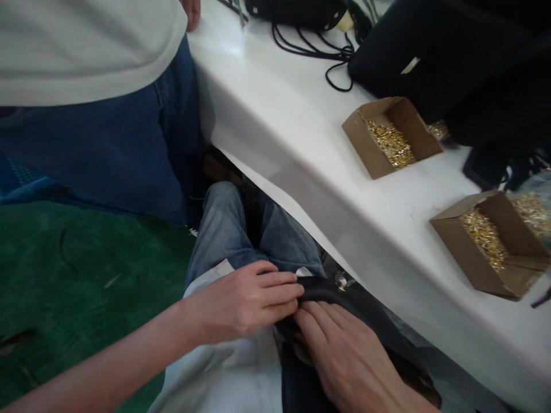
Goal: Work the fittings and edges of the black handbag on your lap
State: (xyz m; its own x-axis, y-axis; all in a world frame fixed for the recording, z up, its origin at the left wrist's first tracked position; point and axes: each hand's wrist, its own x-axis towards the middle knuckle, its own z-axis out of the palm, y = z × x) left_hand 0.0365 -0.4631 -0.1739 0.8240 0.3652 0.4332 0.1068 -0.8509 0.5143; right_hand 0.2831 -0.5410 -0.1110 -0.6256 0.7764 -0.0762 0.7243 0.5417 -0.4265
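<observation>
Tabletop (318,132) glare, dim floor (99,275), slight blur

a white top (228,373) meets faded blue jeans (221,221).

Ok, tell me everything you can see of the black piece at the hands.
The black piece looks smooth and leather-like, with a faint sheen along its thick, curved upper edge. It lies at the lap, beside the white table, stretching toward the picture's lower right. The left hand and right hand both touch it near its upper left end. The right hand covers part, so its full shape cannot be told.
</observation>
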